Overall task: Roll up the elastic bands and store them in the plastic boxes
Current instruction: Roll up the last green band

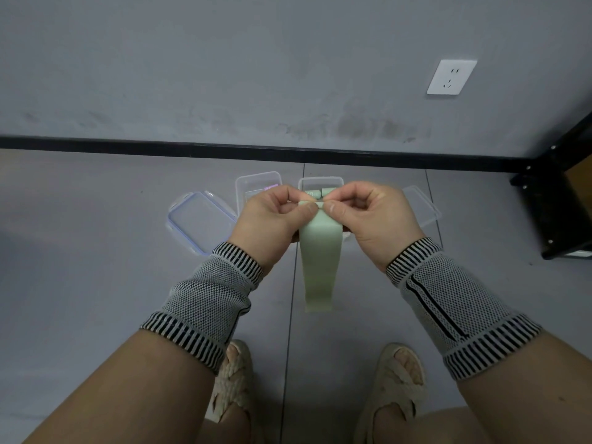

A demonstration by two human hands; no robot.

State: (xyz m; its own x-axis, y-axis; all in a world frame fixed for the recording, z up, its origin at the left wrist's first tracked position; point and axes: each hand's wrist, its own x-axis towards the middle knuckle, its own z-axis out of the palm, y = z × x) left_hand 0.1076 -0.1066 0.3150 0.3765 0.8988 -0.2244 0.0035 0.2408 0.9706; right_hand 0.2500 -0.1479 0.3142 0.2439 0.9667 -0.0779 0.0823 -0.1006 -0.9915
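Grey wall point(224, 59) w/ 1 white socket point(451, 77), black skirting point(160, 145), grey tiled floor point(80, 251).

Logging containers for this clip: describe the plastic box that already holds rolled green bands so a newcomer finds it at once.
Start at the black baseboard along the grey wall. On the floor just before it stand two clear boxes; take the right-hand box, partly hidden behind the hands. It alone holds pale green rolls; the left-hand box shows only something purple.
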